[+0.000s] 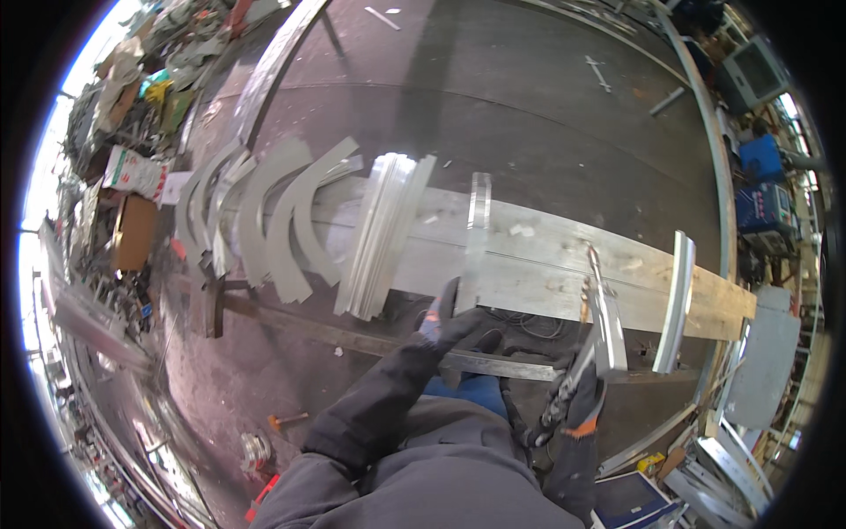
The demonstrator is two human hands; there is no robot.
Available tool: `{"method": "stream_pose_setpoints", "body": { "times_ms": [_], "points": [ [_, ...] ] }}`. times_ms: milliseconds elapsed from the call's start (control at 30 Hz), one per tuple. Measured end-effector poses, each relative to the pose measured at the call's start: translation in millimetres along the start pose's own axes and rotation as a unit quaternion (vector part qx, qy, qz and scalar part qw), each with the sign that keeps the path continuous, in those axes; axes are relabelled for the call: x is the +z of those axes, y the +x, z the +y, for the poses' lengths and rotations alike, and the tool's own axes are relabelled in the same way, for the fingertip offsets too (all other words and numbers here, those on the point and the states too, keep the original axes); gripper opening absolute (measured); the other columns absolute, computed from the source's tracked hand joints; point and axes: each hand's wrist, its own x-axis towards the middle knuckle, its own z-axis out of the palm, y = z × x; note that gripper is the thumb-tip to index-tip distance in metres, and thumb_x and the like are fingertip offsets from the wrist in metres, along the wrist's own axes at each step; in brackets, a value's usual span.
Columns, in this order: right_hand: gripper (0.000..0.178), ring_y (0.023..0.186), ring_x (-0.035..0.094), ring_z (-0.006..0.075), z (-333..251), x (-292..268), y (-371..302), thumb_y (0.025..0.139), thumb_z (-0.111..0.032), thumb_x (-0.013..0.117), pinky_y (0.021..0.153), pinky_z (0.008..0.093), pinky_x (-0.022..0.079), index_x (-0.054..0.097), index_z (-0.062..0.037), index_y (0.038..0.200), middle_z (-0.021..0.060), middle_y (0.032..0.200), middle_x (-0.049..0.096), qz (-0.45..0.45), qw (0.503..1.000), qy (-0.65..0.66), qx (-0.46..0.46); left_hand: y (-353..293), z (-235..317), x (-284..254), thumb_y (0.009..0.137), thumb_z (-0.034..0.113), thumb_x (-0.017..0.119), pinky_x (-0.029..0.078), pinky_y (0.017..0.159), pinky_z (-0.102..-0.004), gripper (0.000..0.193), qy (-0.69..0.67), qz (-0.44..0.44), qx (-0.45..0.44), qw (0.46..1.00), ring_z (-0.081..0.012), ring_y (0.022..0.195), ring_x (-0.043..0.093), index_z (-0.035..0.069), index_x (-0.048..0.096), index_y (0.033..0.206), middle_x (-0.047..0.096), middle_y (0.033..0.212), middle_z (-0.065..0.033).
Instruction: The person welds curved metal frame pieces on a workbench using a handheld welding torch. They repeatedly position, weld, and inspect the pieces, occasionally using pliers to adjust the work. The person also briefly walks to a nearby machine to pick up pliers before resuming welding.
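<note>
My left hand (pixel 451 319), in a dark glove, closes on the near end of a narrow shiny metal strip (pixel 477 231). The strip lies crosswise on the plank bench. In my right hand (pixel 583 398), gloved in dark with an orange cuff, is a grey welding gun (pixel 606 333) with a thin nozzle. Its tip points away from me over the bench, to the right of the strip and apart from it. A thick dark hose (pixel 551 410) runs down from the gun beside my legs. The fingers of both hands are partly hidden.
Bundled straight metal profiles (pixel 381 238) and several curved grey pieces (pixel 291 220) lie left along the bench (pixel 546 256). Another metal strip (pixel 675 300) crosses its right end. A blue machine (pixel 763 207) stands at far right. A hammer (pixel 289 420) lies on the floor.
</note>
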Motion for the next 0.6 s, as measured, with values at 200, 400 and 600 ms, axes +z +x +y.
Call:
{"method": "stream_pose_setpoints", "body": {
  "times_ms": [200,400,600],
  "points": [
    [0.04,0.075,0.073,0.0245,28.2,-29.3,154.1,0.095,-0.024,0.071,0.055,0.0344,0.056,0.056,0.004,0.12,0.0153,0.095,0.071,-0.044,0.997,-0.04,0.052,-14.4,-20.9,-12.1,0.094,0.016,0.07,0.051,0.061,-0.0301,0.016,0.01,-0.016,0.088,0.996,-0.0104,0.072,0.06,0.005,0.063,0.104,0.063,0.082,-0.0005],
    [0.052,0.08,0.073,0.0237,94.9,-40.3,274.9,0.098,-0.03,0.07,0.06,0.0353,0.06,0.048,-0.0034,0.136,0.0151,0.101,0.073,-0.068,0.972,0.087,0.206,-68.8,10.6,-15.1,0.087,0.014,0.077,0.054,0.074,-0.0293,0.046,-0.078,-0.036,-0.014,0.996,-0.0123,0.091,0.062,0.006,0.055,0.127,0.063,0.104,-0.0036],
    [0.056,0.08,0.073,0.0238,143.7,-43.8,318.0,0.092,-0.034,0.076,0.062,0.0373,0.06,0.054,-0.0036,0.134,0.0164,0.096,0.074,-0.045,0.973,0.151,0.169,-83.9,-7.2,-24.7,0.085,0.007,0.069,0.052,0.077,-0.0322,0.044,0.099,-0.041,-0.104,0.989,-0.0176,0.092,0.062,0.002,0.056,0.127,0.062,0.109,-0.0087]
  ]
}}
